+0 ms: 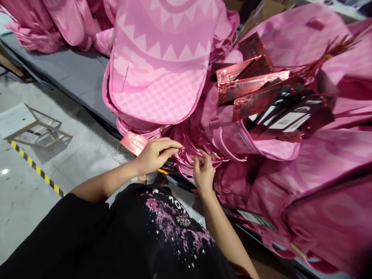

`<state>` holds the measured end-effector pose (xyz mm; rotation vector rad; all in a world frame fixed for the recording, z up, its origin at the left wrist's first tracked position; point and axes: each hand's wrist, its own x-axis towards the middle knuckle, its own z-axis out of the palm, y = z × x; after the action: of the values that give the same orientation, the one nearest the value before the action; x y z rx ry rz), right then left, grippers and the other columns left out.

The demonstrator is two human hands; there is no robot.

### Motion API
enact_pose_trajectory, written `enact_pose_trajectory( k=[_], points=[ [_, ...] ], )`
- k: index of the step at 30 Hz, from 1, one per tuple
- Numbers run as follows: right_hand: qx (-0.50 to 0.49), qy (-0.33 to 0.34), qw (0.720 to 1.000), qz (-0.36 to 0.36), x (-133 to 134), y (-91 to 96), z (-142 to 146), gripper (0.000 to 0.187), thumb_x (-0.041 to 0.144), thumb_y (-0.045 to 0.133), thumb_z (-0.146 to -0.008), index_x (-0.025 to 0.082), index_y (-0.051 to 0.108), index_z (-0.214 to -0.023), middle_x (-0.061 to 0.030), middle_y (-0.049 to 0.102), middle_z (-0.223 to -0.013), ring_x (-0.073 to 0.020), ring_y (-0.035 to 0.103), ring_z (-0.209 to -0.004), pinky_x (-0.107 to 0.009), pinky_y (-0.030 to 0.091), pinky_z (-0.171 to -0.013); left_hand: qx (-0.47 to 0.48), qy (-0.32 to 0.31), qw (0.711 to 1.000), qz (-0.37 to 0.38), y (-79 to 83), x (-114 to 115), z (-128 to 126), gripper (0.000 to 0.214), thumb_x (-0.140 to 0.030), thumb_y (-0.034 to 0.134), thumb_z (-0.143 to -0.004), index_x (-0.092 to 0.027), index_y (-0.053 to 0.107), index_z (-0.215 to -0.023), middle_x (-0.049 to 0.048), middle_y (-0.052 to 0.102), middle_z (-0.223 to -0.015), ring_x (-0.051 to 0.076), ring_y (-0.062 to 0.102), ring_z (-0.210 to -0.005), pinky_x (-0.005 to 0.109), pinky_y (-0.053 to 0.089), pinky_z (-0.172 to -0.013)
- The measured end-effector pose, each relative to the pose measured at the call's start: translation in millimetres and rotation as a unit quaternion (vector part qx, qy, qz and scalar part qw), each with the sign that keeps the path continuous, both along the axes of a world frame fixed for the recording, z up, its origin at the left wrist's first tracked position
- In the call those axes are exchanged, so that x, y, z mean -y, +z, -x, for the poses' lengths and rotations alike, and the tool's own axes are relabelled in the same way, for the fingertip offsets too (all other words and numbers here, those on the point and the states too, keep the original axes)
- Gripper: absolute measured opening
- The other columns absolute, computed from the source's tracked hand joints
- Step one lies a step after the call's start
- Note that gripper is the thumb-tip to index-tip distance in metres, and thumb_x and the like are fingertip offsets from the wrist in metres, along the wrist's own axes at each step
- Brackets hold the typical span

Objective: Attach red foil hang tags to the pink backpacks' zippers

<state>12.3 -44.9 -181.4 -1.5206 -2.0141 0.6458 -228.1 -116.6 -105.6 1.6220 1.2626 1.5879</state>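
My left hand (155, 154) is closed around a pink hang tag (133, 142) and pinches a thin gold string that runs toward my right hand. My right hand (203, 172) is closed in a pinch on the other end of that string, close to a small gold piece (213, 155). Both hands sit at the lower edge of a pink backpack (159, 69) with a zigzag teeth pattern and a checkered panel, which stands upright on the table. Its gold zipper pull (160, 130) hangs just above my left hand.
A bundle of red metallic and black hang tags (261, 97) lies on more pink bags (319, 174) at the right. More pink backpacks (43, 27) are piled at the back left on the grey table (75, 73). The grey floor carries yellow-black tape (35, 166) and a metal frame (37, 128).
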Motion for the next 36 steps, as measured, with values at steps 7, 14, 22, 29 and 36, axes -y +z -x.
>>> enact_pose_trajectory(
  k=[7, 14, 22, 29, 36],
  points=[
    [0.275, -0.01, 0.961, -0.001, -41.0, 30.2, 37.6, 0.056, 0.025, 0.043, -0.094, 0.011, 0.037, -0.149, -0.0142, 0.073, -0.091, -0.028, 0.069, -0.077, -0.036, 0.049, -0.07, -0.031, 0.039, 0.979, 0.199, -68.8, -36.5, -33.2, 0.024, -0.01, 0.054, -0.089, -0.017, 0.07, -0.105, 0.0031, 0.074, -0.091, 0.014, 0.068, -0.081, 0.025, 0.052, -0.077],
    [0.404, 0.005, 0.915, -0.017, -73.2, 33.2, 47.4, 0.04, 0.016, 0.041, -0.095, 0.017, 0.055, -0.132, -0.0153, 0.072, -0.097, -0.0282, 0.07, -0.085, -0.033, 0.05, -0.071, -0.188, 0.036, 0.946, 0.264, -81.9, -65.4, -47.4, 0.033, -0.015, 0.045, -0.094, -0.021, 0.068, -0.117, 0.0039, 0.071, -0.102, 0.016, 0.066, -0.093, 0.026, 0.05, -0.082],
    [0.16, -0.038, 0.985, -0.044, -55.1, -8.0, 6.4, 0.045, 0.019, 0.04, -0.089, 0.007, 0.05, -0.131, -0.0173, 0.07, -0.111, -0.0261, 0.067, -0.096, -0.035, 0.05, -0.084, -0.255, 0.012, 0.926, 0.278, -85.8, -114.4, -50.8, 0.036, -0.016, 0.044, -0.094, -0.027, 0.072, -0.113, 0.0059, 0.07, -0.105, 0.021, 0.065, -0.099, 0.029, 0.048, -0.078],
    [0.213, -0.092, 0.972, 0.032, -66.8, 1.8, 22.4, 0.039, 0.026, 0.043, -0.096, 0.014, 0.06, -0.129, -0.014, 0.072, -0.104, -0.0266, 0.066, -0.092, -0.033, 0.045, -0.081, -0.295, -0.056, 0.921, 0.247, -74.0, -145.1, -61.9, 0.031, -0.015, 0.045, -0.091, -0.024, 0.073, -0.102, 0.0084, 0.073, -0.1, 0.025, 0.067, -0.101, 0.032, 0.048, -0.081],
    [0.164, -0.153, 0.97, 0.095, -55.1, 23.1, 11.3, 0.028, 0.026, 0.048, -0.094, 0.013, 0.072, -0.097, -0.015, 0.067, -0.082, -0.0267, 0.063, -0.087, -0.033, 0.04, -0.077, -0.255, -0.119, 0.923, 0.261, -62.7, -150.6, -42.4, 0.022, -0.03, 0.059, -0.088, -0.022, 0.071, -0.105, 0.0054, 0.074, -0.104, 0.023, 0.068, -0.102, 0.031, 0.049, -0.087]
  ],
)
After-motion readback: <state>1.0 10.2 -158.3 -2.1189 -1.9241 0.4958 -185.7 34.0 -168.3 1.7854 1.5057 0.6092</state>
